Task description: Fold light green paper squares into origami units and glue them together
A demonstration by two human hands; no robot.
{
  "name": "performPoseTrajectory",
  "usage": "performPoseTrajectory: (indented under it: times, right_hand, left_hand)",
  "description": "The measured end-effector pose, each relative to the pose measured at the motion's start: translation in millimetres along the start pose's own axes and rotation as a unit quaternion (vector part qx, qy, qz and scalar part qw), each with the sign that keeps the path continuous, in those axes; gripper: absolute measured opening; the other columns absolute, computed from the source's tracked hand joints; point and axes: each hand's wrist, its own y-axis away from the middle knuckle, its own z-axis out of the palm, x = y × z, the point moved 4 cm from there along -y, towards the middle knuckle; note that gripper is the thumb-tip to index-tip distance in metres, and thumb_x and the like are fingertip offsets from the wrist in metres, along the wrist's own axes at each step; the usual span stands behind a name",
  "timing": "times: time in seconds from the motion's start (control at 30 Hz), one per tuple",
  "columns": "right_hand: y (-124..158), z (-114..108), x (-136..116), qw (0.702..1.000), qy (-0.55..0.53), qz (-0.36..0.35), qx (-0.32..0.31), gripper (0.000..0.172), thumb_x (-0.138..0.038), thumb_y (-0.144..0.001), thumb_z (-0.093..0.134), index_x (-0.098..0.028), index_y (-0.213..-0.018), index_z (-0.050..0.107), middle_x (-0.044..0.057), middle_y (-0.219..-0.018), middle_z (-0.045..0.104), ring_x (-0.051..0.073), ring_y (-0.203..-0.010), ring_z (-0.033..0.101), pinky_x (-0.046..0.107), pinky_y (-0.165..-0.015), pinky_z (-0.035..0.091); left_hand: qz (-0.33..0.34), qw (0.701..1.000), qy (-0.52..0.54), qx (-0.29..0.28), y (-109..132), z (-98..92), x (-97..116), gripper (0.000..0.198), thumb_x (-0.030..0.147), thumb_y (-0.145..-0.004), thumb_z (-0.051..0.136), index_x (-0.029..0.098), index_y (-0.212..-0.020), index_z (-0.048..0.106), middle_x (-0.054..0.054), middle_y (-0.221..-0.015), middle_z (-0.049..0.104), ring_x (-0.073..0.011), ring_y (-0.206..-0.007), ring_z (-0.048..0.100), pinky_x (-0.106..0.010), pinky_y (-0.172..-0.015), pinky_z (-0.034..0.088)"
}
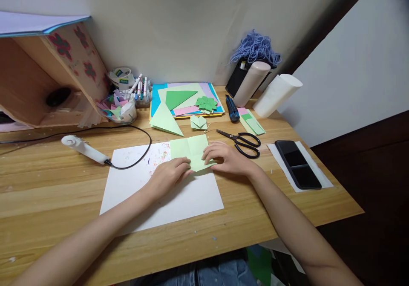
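Note:
A square of light green paper (191, 148) with crease lines lies on the upper right part of a white sheet (179, 207). Its lower edge is slightly raised. My left hand (170, 173) has its fingertips closed at the paper's lower edge. On the right side, my right hand (226, 158) curls its fingers over the paper, with the thumb by the lower right corner. Just behind the square sits a folded light green paper heart (198, 122). Black-handled scissors (239, 140) lie partly open beyond my right hand.
Behind are stacked coloured papers (156, 96), a paper clover (206, 103) and a blue utility knife (232, 108). A phone (297, 164) lies at right. A corded white glue gun (84, 148) and a cup of scraps (119, 109) are at left.

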Motion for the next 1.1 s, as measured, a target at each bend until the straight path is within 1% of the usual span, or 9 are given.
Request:
performPoseTrajectory:
  times: [0.07, 0.13, 0.23, 0.33, 0.43, 0.67, 0.93, 1.03, 1.1]
  right_hand:
    - [0, 2, 5, 0.999, -0.013, 0.038, 0.007, 0.011, -0.027, -0.078, 0.055, -0.022, -0.079, 0.065, 0.003, -0.085, 0.064, 0.018, -0.084, 0.056, 0.037, -0.084, 0.039]
    - [0, 3, 8, 0.997, -0.017, 0.074, 0.020, 0.014, -0.028, -0.080, 0.052, -0.020, -0.079, 0.064, 0.003, -0.083, 0.064, 0.017, -0.078, 0.056, 0.032, -0.075, 0.041]
    - [0, 6, 11, 0.994, -0.017, 0.099, 0.032, 0.016, -0.030, -0.081, 0.051, -0.019, -0.074, 0.060, 0.003, -0.082, 0.061, 0.015, -0.076, 0.054, 0.028, -0.070, 0.040]
    - [0, 10, 14, 0.991, -0.010, 0.125, 0.042, 0.021, -0.033, -0.081, 0.051, -0.018, -0.066, 0.055, 0.001, -0.077, 0.056, 0.013, -0.070, 0.051, 0.025, -0.063, 0.038]
    - [-1, 13, 19, 0.984, 0.024, 0.161, 0.065, 0.026, -0.037, -0.080, 0.052, -0.018, -0.062, 0.051, -0.001, -0.070, 0.050, 0.012, -0.063, 0.047, 0.024, -0.059, 0.035]
    - [-1, 17, 21, 0.973, 0.081, 0.190, 0.106, 0.027, -0.038, -0.079, 0.053, -0.018, -0.062, 0.047, 0.000, -0.070, 0.049, 0.013, -0.064, 0.046, 0.024, -0.057, 0.033]
    - [-3, 20, 21, 0.966, 0.132, 0.194, 0.107, 0.026, -0.037, -0.080, 0.052, -0.019, -0.063, 0.043, 0.001, -0.069, 0.049, 0.015, -0.066, 0.047, 0.026, -0.058, 0.032]
    - [-3, 21, 21, 0.965, 0.140, 0.193, 0.108, 0.027, -0.037, -0.080, 0.053, -0.019, -0.063, 0.042, 0.001, -0.068, 0.049, 0.015, -0.064, 0.046, 0.026, -0.057, 0.032]
    - [-4, 21, 21, 0.965, 0.140, 0.194, 0.109, 0.028, -0.038, -0.079, 0.053, -0.019, -0.062, 0.041, 0.001, -0.067, 0.048, 0.015, -0.063, 0.046, 0.026, -0.057, 0.032]
  left_hand:
    - [-0.012, 1.000, 0.021, 0.010, 1, -1.1, -4, 0.030, 0.035, -0.088, 0.034, 0.019, -0.090, 0.060, -0.009, -0.099, 0.061, -0.0198, -0.088, 0.057, -0.032, -0.071, 0.045]
    - [-0.030, 0.999, 0.034, 0.026, 1, -2.1, -7, 0.029, 0.034, -0.088, 0.035, 0.019, -0.087, 0.060, -0.008, -0.092, 0.062, -0.0185, -0.083, 0.056, -0.030, -0.069, 0.043]
    - [-0.073, 0.995, 0.048, 0.056, 0, -4.2, -12, 0.027, 0.033, -0.087, 0.037, 0.018, -0.079, 0.058, -0.006, -0.085, 0.058, -0.0167, -0.077, 0.052, -0.029, -0.067, 0.042]
    - [-0.121, 0.988, 0.062, 0.080, -1, -5.5, -16, 0.022, 0.033, -0.085, 0.041, 0.017, -0.077, 0.055, -0.005, -0.085, 0.053, -0.0163, -0.076, 0.049, -0.030, -0.066, 0.041]
    - [-0.141, 0.983, 0.065, 0.093, -2, -5.6, -19, 0.017, 0.032, -0.083, 0.045, 0.017, -0.075, 0.051, -0.005, -0.086, 0.050, -0.0168, -0.078, 0.048, -0.031, -0.067, 0.040]
    - [-0.133, 0.985, 0.042, 0.099, -3, -3.3, -22, 0.010, 0.026, -0.080, 0.049, 0.018, -0.075, 0.046, -0.005, -0.087, 0.048, -0.0188, -0.082, 0.046, -0.033, -0.070, 0.040]
    - [-0.118, 0.990, 0.007, 0.082, -5, -2.2, -20, 0.010, 0.025, -0.083, 0.045, 0.017, -0.077, 0.046, -0.006, -0.087, 0.047, -0.0189, -0.081, 0.046, -0.034, -0.070, 0.041]
    - [-0.115, 0.990, -0.015, 0.077, -5, -2.8, -17, 0.009, 0.024, -0.083, 0.045, 0.016, -0.084, 0.048, -0.008, -0.090, 0.050, -0.0202, -0.084, 0.048, -0.034, -0.071, 0.043]
    - [-0.093, 0.992, -0.040, 0.080, -5, -3.6, -14, 0.015, 0.021, -0.084, 0.043, 0.016, -0.095, 0.050, -0.010, -0.100, 0.052, -0.0224, -0.092, 0.049, -0.037, -0.076, 0.043]
